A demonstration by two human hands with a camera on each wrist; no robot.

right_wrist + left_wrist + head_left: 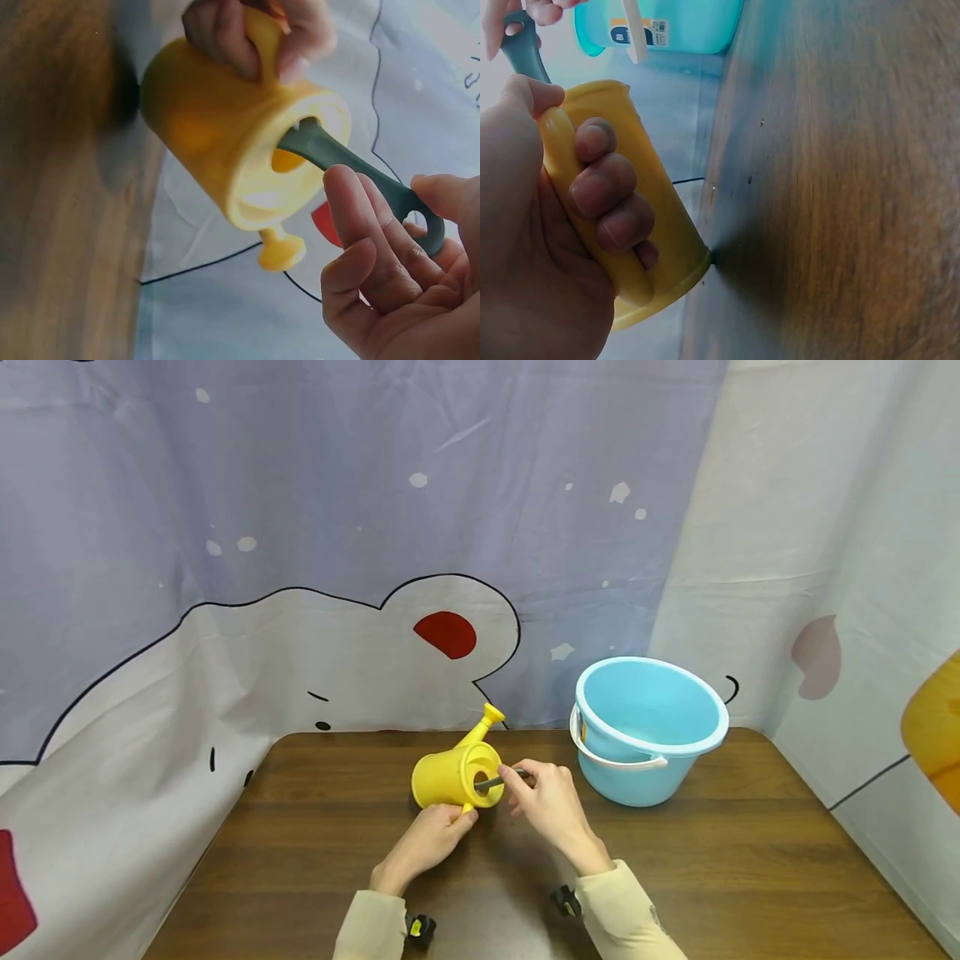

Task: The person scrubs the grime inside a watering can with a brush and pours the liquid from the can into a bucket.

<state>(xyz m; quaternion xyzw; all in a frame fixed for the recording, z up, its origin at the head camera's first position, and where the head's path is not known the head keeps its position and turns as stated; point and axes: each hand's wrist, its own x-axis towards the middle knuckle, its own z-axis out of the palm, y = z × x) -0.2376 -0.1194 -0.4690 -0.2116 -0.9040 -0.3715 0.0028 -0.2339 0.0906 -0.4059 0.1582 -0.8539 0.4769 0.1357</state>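
A yellow watering can [442, 779] is tilted above the wooden table, its spout pointing up and away and its round top opening turned to the right. My left hand [435, 837] grips its handle, with the fingers curled around it in the left wrist view. Between thumb and fingers, my right hand [550, 802] pinches the end of a dark grey-green handle [360, 163] with a hanging hole. The handle's other end passes into the can's opening; what is on that end is hidden inside.
A light blue bucket [637, 772] with a white carrying handle [622, 764] stands at the back right of the wooden table [315, 852]. A patterned curtain [337, 510] hangs right behind the table's far edge.
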